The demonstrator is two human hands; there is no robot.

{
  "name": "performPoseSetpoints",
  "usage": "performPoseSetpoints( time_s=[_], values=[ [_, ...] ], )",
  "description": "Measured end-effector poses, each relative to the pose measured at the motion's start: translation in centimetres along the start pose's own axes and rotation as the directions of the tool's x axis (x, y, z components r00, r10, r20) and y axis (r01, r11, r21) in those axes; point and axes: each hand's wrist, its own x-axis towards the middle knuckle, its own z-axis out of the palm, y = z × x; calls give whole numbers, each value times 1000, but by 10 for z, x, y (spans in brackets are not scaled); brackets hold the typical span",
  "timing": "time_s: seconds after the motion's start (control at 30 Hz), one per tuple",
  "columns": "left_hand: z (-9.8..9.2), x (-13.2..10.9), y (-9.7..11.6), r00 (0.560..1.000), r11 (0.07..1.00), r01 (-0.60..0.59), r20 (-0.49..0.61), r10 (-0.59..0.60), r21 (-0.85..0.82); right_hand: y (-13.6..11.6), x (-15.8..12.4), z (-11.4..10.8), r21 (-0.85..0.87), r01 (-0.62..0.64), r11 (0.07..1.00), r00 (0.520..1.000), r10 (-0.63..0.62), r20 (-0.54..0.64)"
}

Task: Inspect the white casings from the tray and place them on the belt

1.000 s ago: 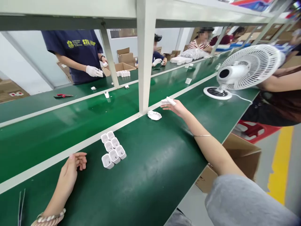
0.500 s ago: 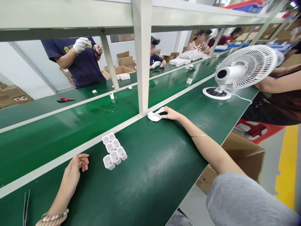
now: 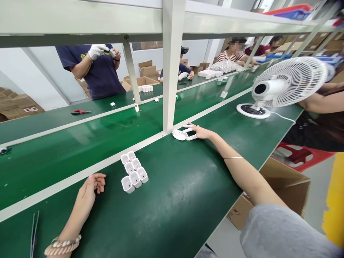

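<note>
My right hand (image 3: 200,132), with white covers on some fingertips, reaches out to a crumpled white wad (image 3: 179,134) at the foot of the post. Its fingers are spread, and at least one fingertip touches or nearly touches the wad. My left hand (image 3: 91,188) rests near the pale rail, fingers loosely bent with nothing in them. Between my hands stands a cluster of several small white open-topped cases (image 3: 135,179), their openings facing up. Metal tweezers (image 3: 34,229) lie to the left of my left wrist.
A white post (image 3: 172,71) rises from the rail. A white fan (image 3: 268,89) stands at right. Beyond the rail, a green conveyor belt (image 3: 88,139) carries small white pieces. Red-handled pliers (image 3: 80,112) lie across from me. Several people work around the line.
The view has shifted, so the scene sits a little further right. My right fingers have spread apart at the white wad. A small dark-and-white piece has appeared on the belt at far left.
</note>
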Motion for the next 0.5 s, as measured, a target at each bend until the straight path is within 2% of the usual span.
performPoseSetpoints(
  time_s=[0.1,0.2,0.33,0.5],
  values=[
    [1,1,1,1000,1000,1,-7,-1,-3,1,1,1,56,-29,998,998,25,62],
    [1,2,-2,1000,1000,4,-4,-4,-26,3,3,6,-1,11,1000,1000,-11,-28],
    [0,4,-10,1000,999,6,-1,-6,-53,5,3,12,-167,117,979,977,-143,-156],
    [0,3,-8,1000,999,2,-4,-2,-44,4,1,16,-355,141,924,955,-222,-198]
  ],
)
